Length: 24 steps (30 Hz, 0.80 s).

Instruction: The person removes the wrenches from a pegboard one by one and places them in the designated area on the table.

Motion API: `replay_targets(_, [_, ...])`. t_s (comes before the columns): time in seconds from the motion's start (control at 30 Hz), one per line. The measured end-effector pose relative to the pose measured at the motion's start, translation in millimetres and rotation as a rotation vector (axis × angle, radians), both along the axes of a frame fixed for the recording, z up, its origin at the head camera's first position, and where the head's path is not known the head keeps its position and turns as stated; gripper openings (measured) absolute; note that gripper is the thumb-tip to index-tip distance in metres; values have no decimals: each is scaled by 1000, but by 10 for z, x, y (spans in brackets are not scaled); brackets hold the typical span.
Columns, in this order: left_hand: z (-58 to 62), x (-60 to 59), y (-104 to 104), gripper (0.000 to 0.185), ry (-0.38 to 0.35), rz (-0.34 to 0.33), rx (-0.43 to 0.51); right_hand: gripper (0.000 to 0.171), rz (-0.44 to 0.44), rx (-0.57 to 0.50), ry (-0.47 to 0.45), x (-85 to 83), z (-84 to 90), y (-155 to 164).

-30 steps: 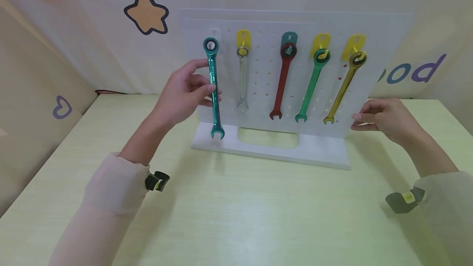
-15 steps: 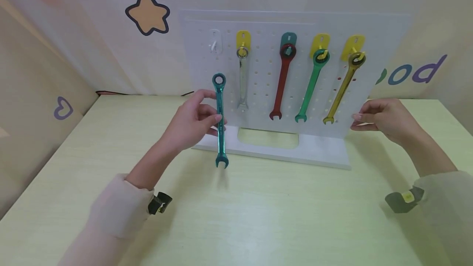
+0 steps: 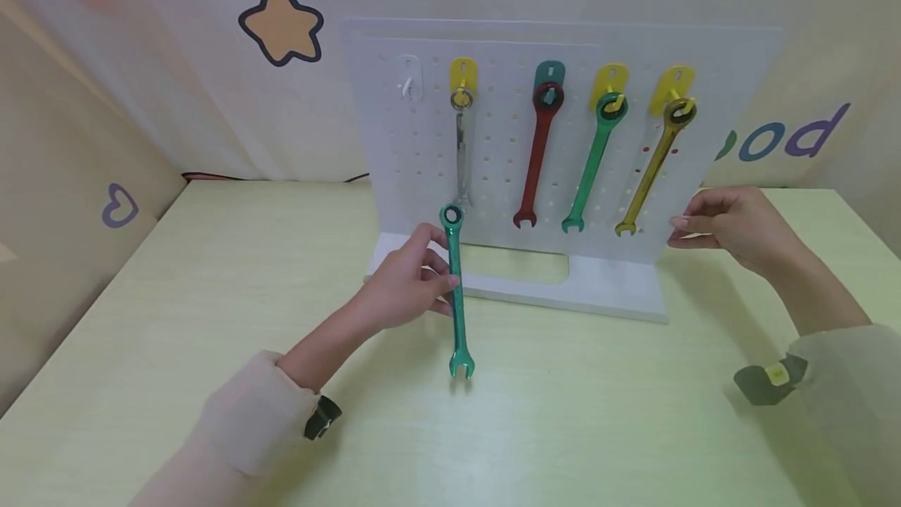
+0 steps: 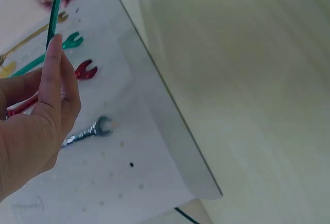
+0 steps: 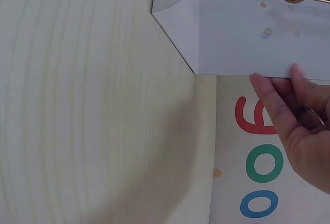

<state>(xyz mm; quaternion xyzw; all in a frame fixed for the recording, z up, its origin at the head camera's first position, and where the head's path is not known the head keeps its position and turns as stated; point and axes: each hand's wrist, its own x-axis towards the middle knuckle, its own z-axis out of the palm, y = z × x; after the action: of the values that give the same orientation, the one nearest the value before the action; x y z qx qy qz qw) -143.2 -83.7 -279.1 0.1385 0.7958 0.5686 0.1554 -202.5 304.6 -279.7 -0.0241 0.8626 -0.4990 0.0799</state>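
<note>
My left hand pinches a teal-green combination wrench by the middle of its shaft, ring end up, in front of the white pegboard's base. In the left wrist view the same wrench rises above the fingertips. At the right edge of the pegboard, my right hand pinches the board between thumb and fingers. On the board's hooks hang a silver wrench, a red wrench, a green wrench and a gold wrench. The white hook at far left is bare.
The pegboard stands on a white base with a cut-out, on a pale wooden table. Behind it a curtain carries a star and letters. A thin dark cable shows behind the board's left side.
My left hand has brought the teal-green wrench down and to the right, from in front of the white hook to low before the base. My right hand has stayed at the board's edge.
</note>
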Motion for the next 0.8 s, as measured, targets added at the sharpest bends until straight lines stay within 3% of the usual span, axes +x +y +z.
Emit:
replay_targets(0.27, [-122, 107, 213, 34, -76, -51, -57, 13, 2, -2, 6, -3, -4, 3])
replay_targets(0.8, [-303, 199, 562, 32, -251, -40, -68, 11, 6, -18, 25, 21, 0, -9])
